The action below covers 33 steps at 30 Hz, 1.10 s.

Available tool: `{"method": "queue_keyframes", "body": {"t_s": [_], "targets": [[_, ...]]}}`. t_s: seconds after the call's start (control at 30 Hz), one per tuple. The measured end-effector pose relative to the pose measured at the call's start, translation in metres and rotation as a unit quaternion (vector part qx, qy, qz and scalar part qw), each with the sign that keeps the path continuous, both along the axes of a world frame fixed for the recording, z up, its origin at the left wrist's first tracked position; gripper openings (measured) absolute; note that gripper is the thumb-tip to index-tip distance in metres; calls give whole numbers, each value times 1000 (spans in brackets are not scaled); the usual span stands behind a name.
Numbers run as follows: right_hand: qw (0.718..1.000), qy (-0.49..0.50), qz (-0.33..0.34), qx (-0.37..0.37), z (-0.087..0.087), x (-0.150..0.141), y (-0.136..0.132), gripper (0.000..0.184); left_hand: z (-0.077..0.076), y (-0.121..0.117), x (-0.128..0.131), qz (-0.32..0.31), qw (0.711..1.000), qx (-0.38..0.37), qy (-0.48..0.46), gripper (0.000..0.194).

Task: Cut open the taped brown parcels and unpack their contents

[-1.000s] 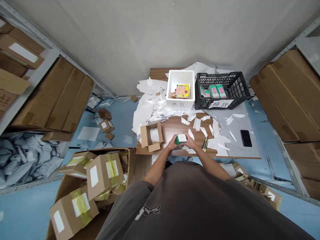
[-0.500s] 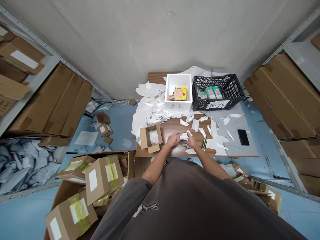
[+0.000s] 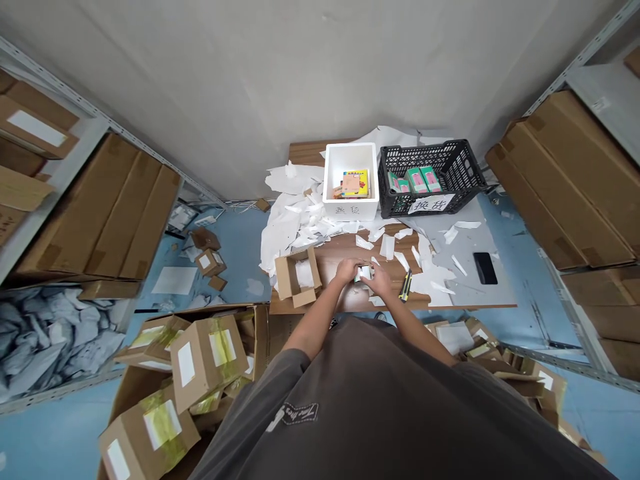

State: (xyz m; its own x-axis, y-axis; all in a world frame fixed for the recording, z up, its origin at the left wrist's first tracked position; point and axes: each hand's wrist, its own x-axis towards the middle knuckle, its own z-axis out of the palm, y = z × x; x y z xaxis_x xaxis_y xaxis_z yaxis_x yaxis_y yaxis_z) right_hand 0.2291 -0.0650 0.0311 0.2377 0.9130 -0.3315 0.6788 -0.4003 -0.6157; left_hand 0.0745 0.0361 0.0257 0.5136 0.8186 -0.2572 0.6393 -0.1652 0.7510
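Observation:
Between my two hands, low over the front of the wooden table (image 3: pixel 340 257), is a small white box (image 3: pixel 363 272) with a hint of green at its edge. My left hand (image 3: pixel 346 271) grips it from the left and my right hand (image 3: pixel 379 280) from the right, fingers closed around its sides. An open cardboard box (image 3: pixel 285 279) with white paper inside stands to the left of my left hand. Just right of my right hand lies a yellow-and-black utility knife (image 3: pixel 405 285). Torn white paper scraps (image 3: pixel 387 247) lie beyond my hands.
At the back stand a white foam box (image 3: pixel 350 212) with small packs and a black crate (image 3: pixel 457 193) with green-and-pink boxes. A phone (image 3: pixel 485 268) lies at right. Taped cartons (image 3: pixel 200 360) fill a large box at lower left. Shelves of cartons (image 3: pixel 575 180) flank both sides.
The small box has turned in my hands, so a greenish edge now shows. My hands have shifted slightly left in view, and the camera view has moved a little.

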Motion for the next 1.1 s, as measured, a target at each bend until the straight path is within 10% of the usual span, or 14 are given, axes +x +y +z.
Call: {"method": "queue_keyframes", "body": {"t_s": [0.13, 0.37, 0.8, 0.93, 1.1], "targets": [[999, 17, -26, 1, 4, -1, 1, 59, -5, -6, -9, -40, 999, -13, -26, 43], [990, 131, -40, 28, -2, 14, 0, 48, -20, -4, -8, 96, 972, -137, -168, 39], [993, -20, 109, 42, -2, 10, -2, 54, -48, -18, -18, 217, 921, -173, -274, 46], [986, -82, 142, -25, 2, 15, 12, 63, -54, -26, -23, 152, 947, -131, -252, 48], [960, -134, 239, -50, 9, 16, 43, 76, -53, -33, -34, -5, 975, -82, -208, 99]]}}
